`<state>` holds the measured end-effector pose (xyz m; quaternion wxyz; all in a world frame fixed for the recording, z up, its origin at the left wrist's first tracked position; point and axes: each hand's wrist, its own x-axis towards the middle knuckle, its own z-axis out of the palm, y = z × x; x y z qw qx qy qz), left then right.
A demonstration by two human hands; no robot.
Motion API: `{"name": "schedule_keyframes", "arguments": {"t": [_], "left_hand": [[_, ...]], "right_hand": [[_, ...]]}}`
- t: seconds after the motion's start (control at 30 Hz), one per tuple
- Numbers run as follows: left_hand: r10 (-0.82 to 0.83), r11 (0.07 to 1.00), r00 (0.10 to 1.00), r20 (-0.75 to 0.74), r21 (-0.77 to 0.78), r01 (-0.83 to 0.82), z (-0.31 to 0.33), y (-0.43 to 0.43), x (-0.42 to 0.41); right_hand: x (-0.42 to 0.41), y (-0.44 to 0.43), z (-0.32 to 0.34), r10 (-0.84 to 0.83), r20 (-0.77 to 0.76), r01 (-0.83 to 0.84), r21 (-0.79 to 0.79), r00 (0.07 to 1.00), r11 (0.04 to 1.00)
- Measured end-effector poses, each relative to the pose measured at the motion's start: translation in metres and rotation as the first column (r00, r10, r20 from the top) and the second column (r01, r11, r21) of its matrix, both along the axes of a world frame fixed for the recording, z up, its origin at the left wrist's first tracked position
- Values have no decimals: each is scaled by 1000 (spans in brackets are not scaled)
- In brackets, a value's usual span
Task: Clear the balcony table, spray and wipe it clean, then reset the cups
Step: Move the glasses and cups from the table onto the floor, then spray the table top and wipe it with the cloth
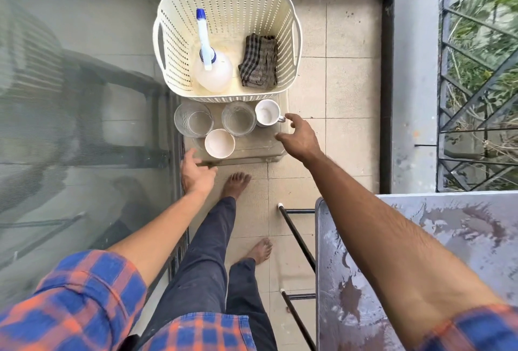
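Four drinking vessels stand on a clear plastic stand [258, 151] just in front of a cream perforated basket [224, 5]: two glass tumblers [193, 123] [238, 122], a white mug [266, 112] and a handleless white cup [219, 143]. The person's right hand [300, 137] hovers beside the mug, fingers apart and holding nothing, the forefinger just short of the handle. The left hand [196, 174], fingers spread, is at the stand's corner farthest from the basket; contact cannot be told. Inside the basket are a spray bottle [213, 74] and a folded checked cloth [259, 61]. The wet grey table [420, 238] is well apart from the basket.
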<state>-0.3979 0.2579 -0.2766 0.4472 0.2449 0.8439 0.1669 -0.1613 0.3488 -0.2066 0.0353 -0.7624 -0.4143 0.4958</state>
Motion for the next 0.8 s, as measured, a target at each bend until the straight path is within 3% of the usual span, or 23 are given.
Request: {"name": "schedule_keyframes", "arguments": {"t": [0.1,0.2,0.33,0.43,0.57,0.63,0.7,0.8], "left_hand": [[-5,997,998,-61,79,10,24,-21,-21],[-1,966,997,-75,257,20,66,-21,-31],[-1,843,998,-59,538,32,117,12,-35],[-80,773,996,-48,627,92,141,60,-37],[-307,771,946,-102,556,311,135,142,-39],[-335,833,942,30,476,281,130,179,-37],[-384,864,921,66,378,333,122,209,-38],[-551,817,833,48,235,526,104,230,-43]], "right_hand": [[-1,-8,14,-28,12,27,40,1000,999],[-3,-10,36,-76,12,74,119,997,990],[-7,1,66,-243,-101,263,309,965,914],[-15,24,92,-247,-176,300,432,953,851],[-37,77,109,-113,-193,191,456,975,869],[-51,105,99,10,-137,41,362,991,931],[-64,133,82,163,-89,-139,228,983,964],[-75,158,52,342,12,-342,90,939,935]]}}
